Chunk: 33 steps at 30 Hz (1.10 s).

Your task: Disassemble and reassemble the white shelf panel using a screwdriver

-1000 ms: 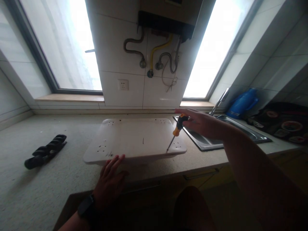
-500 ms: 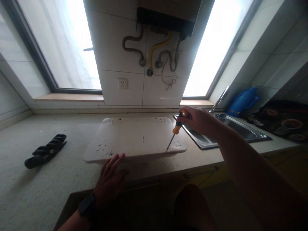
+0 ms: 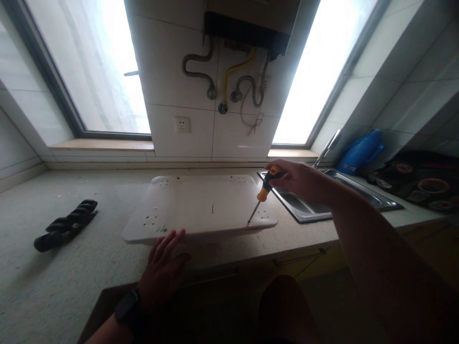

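Note:
A white rectangular panel (image 3: pixel 190 203) with small holes near its corners rests on the countertop. In my right hand (image 3: pixel 296 179) is a screwdriver (image 3: pixel 263 191) with a yellow and black handle, gripped from above. Its shaft slants down to the left, and the tip meets the panel near the front right corner. My left hand (image 3: pixel 163 267) lies with fingers extended at the panel's front edge, left of the middle, fingertips touching the rim. A dark watch is on the left wrist.
Black curved objects (image 3: pixel 68 224) lie on the countertop (image 3: pixel 21 282) at left. To the right are a steel sink (image 3: pixel 362 191) with a faucet (image 3: pixel 328 148), a blue jug (image 3: pixel 362 152) and a dark patterned bag (image 3: pixel 426 179). Pipes (image 3: pixel 224 81) hang on the wall behind.
My right hand's fingers have shifted on the screwdriver, and its handle has turned, showing more yellow at the top. The tip stays at the same corner. My left hand keeps its place.

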Motion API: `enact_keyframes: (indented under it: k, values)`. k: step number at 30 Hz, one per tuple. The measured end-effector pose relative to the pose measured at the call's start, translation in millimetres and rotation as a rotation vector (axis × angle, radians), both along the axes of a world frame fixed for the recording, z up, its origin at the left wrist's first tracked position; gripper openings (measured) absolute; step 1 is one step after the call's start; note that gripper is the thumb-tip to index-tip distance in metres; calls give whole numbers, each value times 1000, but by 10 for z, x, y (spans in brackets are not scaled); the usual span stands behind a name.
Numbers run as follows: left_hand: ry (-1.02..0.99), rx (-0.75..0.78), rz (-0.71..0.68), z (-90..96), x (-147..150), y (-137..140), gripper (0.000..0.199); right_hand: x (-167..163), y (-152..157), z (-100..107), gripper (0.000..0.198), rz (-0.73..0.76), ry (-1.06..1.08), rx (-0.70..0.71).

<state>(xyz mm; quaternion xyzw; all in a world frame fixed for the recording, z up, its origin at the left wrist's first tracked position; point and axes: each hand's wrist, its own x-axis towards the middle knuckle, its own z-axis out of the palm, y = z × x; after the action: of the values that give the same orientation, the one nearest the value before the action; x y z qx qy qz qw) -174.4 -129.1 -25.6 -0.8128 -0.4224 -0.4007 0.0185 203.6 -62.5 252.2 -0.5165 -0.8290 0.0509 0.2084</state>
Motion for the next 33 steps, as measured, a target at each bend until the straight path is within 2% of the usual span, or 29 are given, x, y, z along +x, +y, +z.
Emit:
enact_keyframes:
  k: [4,8,12,15,20,25,31,33]
  values:
    - [6,0,-2,7,3,3,13,-61,7,-36,37,-86,-52,68]
    - [23,-3,5,-9,-10,15,12,-63,-1,-62,52,4,23,56]
    - [22,-3,4,-13,-20,9,13,-31,-45,-18,38,118,-55,60]
    - [20,-2,4,-11,-20,2,13,9,-55,16,43,180,-54,15]
    - [20,-9,10,-8,-10,3,12,6,1,6,40,111,24,-21]
    - [18,-7,3,-2,-6,3,13,-43,-8,17,42,0,-73,26]
    - [17,6,1,-13,-13,8,13,0,-54,50,50,160,-67,8]
    - [21,1,-2,-20,-17,10,13,4,-41,40,50,144,-45,-11]
